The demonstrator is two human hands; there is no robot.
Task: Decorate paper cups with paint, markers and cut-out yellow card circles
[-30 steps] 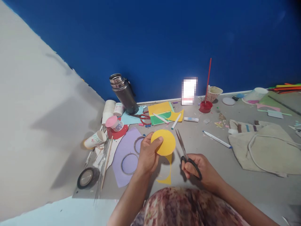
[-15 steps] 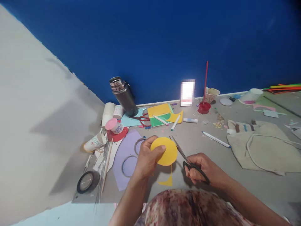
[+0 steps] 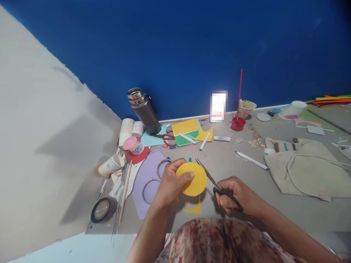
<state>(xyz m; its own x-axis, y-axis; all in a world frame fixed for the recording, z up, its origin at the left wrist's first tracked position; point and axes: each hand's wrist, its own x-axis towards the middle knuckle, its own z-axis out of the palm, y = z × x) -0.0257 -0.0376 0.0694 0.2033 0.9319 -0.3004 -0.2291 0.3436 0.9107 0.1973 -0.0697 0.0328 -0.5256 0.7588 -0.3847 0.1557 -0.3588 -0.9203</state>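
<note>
My left hand [image 3: 172,182] pinches a round yellow paper disc [image 3: 196,184] by its left side, thumb on top and fingers beneath. In my right hand [image 3: 233,195] is a pair of scissors [image 3: 212,179] with black handles, its blades almost together and angled up along the disc's right edge. Below the disc, a yellow paper scrap [image 3: 196,208] with a curved cut lies on the grey table. Purple paper [image 3: 141,206] lies left of my left hand with two rings [image 3: 144,191] on it, partly covered by that hand.
At the back stand a dark flask [image 3: 145,115], paper cups [image 3: 127,128] and a red base with a stick [image 3: 238,124]. Markers [image 3: 252,160] and yellow and green paper [image 3: 186,128] lie ahead. A cloth bag [image 3: 315,171] is on the right, black tape [image 3: 101,210] on the left.
The yellow disc has tipped and sunk slightly in my left hand. The scissors stay at its right edge with little movement. A teal marker end now shows behind the disc.
</note>
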